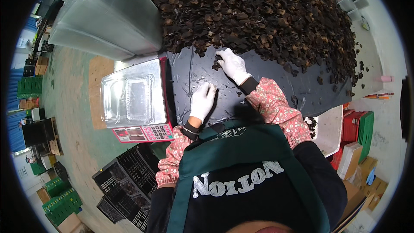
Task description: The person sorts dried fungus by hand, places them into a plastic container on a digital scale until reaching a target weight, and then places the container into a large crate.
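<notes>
A large heap of dark brown dried fungus pieces, like wood ear (258,17), covers the far part of the table. My right hand (233,67), in a white glove, reaches to the heap's near edge. Its fingers are a little apart, and a small dark piece (215,65) lies by the fingertips. Closer to me and to the left, my left hand (202,102), also gloved in white, rests over the dark table cover (185,71). Its fingers are drawn together, and what they may hold is hidden. A clear plastic clamshell box (137,99) sits on the scale (142,133) to the left.
Tall nested clear plastic boxes (108,21) stand at the far left, behind the scale. Black crates (127,185) are on the floor at lower left. A white bin (330,131) is beneath the table's right side. Several loose pieces are scattered along the right edge.
</notes>
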Tool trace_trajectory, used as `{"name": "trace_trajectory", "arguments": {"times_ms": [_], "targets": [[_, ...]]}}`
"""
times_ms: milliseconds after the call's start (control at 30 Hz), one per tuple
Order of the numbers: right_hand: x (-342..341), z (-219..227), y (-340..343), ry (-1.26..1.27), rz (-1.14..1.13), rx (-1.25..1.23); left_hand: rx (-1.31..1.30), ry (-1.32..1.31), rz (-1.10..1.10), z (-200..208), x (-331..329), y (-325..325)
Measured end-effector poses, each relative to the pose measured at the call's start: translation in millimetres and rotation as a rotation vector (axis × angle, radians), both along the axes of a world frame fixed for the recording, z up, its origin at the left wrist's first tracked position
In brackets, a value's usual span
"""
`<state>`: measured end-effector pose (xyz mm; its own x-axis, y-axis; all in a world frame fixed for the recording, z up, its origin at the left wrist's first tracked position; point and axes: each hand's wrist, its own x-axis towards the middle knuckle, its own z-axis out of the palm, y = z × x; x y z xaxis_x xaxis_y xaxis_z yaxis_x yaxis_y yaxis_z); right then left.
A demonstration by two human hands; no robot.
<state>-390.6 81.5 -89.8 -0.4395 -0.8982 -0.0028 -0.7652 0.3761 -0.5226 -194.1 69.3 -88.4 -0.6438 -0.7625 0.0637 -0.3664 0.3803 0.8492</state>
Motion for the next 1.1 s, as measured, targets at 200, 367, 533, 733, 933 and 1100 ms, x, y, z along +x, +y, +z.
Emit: {"name": "trace_trajectory", "arguments": {"times_ms": [200, 367, 533, 733, 933, 1100], "targets": [[-7.8, 4.0, 33.0, -0.497, -0.290, -0.253, 0.496, 0.129, 0.179, -16.3, -14.4, -19.5], [29.2, 17.3, 66.9, -0.392, -0.097, -0.482, 1.338, 0.460, 0.080, -8.9, -34.4, -15.9], [38.1, 23.0, 65.0, -0.423, -0.034, -0.427, 1.382, 0.640, 0.047, -41.4, -9.5, -25.5], [26.7, 0.3, 28.4, 0.025, 0.078, -0.165, 1.457, 0.776, 0.088, -33.9, 5.3, -27.2], [36.2, -7.9, 17.4, -0.100, 0.015, -0.167, 1.477, 0.880, -0.001, -39.6, 9.2, -31.5], [20.4, 7.2, 45.3, -1.121, -0.229, -0.173, 1.582, 1.002, 0.003, -43.2, 17.1, -28.2]]}}
